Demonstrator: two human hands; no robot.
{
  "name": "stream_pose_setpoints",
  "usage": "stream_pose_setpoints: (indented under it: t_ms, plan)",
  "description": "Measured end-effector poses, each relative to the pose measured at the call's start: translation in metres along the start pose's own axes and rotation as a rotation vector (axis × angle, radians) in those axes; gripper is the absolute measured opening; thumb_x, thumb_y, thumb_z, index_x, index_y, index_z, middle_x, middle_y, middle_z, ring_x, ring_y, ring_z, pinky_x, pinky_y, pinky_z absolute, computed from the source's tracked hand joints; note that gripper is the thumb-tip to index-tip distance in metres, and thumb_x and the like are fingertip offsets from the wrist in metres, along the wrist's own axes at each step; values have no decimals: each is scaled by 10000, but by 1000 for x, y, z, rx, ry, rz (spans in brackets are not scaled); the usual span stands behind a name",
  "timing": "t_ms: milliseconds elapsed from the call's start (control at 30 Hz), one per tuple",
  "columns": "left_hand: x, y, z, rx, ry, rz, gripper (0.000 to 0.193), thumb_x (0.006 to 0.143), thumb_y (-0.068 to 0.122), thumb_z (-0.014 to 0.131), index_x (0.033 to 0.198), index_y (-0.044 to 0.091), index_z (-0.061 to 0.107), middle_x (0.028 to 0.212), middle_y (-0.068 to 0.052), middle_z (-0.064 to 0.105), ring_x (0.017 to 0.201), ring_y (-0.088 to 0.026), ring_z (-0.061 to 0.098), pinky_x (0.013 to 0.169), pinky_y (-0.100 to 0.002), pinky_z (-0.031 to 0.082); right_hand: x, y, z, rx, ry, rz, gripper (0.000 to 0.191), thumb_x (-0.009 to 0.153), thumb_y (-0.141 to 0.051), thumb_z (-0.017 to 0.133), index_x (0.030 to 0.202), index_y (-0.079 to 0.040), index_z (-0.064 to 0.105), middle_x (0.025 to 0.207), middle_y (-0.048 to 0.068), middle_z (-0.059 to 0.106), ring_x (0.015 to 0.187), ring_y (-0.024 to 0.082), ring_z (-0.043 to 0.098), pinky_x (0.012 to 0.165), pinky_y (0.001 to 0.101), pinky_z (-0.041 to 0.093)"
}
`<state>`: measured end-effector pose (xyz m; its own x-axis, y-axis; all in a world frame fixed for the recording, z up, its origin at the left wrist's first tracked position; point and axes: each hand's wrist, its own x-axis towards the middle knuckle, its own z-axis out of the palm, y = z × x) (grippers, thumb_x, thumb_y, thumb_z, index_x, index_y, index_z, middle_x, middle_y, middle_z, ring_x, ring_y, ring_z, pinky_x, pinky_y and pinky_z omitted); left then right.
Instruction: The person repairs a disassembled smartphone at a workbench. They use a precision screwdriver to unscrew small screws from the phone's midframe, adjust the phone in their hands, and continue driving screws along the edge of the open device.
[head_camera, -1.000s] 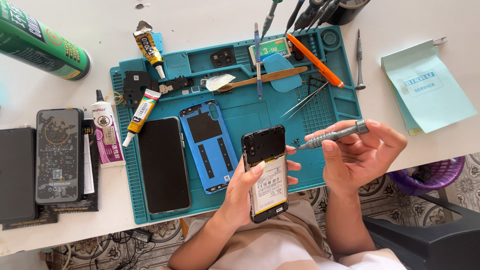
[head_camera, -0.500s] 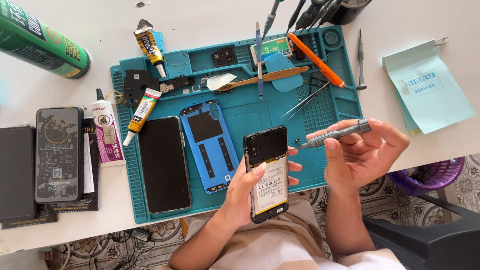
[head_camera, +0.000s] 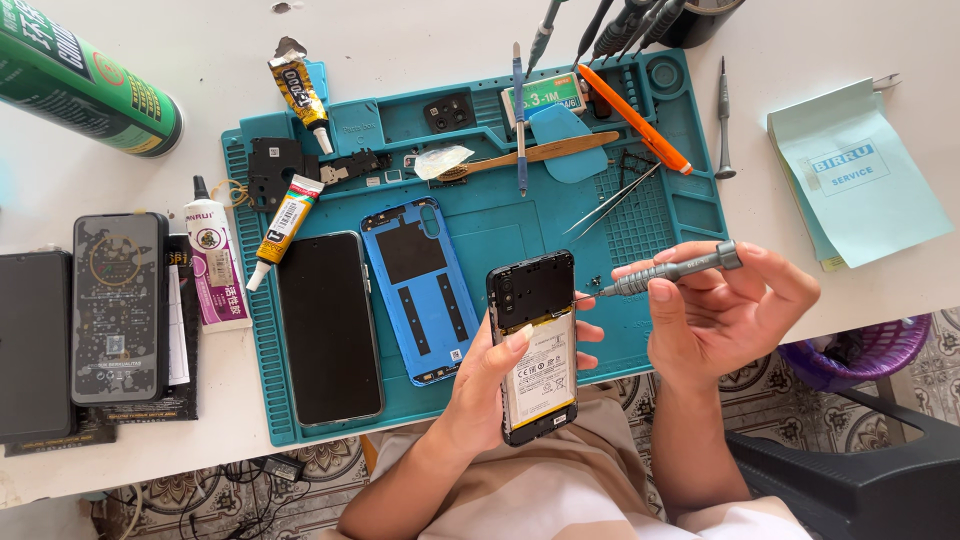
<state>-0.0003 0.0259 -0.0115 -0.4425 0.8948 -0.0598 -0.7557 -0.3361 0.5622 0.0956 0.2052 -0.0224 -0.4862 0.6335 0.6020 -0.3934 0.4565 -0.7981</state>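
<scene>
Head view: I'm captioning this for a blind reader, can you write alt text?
The left hand holds an opened phone, battery showing, while the right hand points a grey screwdriver at its upper edge, above a teal repair mat holding a blue back cover, tweezers and glue tubes.

White table (head_camera: 420, 40), patterned tile floor (head_camera: 200, 490), dark plastic chair (head_camera: 850, 480), bright even light.

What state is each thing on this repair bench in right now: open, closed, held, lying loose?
Opened phone: back off, battery showing, held in left hand.
Screwdriver: gripped by right hand, tip at the phone's edge.
Blue back cover: detached, inner side up on the mat.
Black screen panel: lying flat, dark.
Tweezers: lying loose.
</scene>
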Motion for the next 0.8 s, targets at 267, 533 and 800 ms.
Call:
stream_pose_setpoints:
  t_ms: [267,533,800]
  plan:
    - [2,0,3,-18,36,54,614,1031,339,539,1530,34,351,1481,-205,484,1297,-312,563,1074,-515,515,4,4,10,80,-137,-207,602,995,71,703,1405,-192,349,1152,331,634,942,359,740,789,420,707]
    - [3,0,4,-28,111,28,582,1020,307,521,1509,34,361,1456,-188,494,1271,-298,584,1045,-520,542,10,6,4,-48,-235,-222,703,869,59,797,1440,-201,479,1092,212,640,933,311,701,681,335,590]
    - [3,-2,3,-42,110,46,576,1024,298,522,1508,30,361,1448,-189,498,1269,-300,584,1055,-525,540,15,3,6,-2,-304,-228,663,932,12,761,1469,-218,447,1165,181,659,997,268,654,809,376,576]
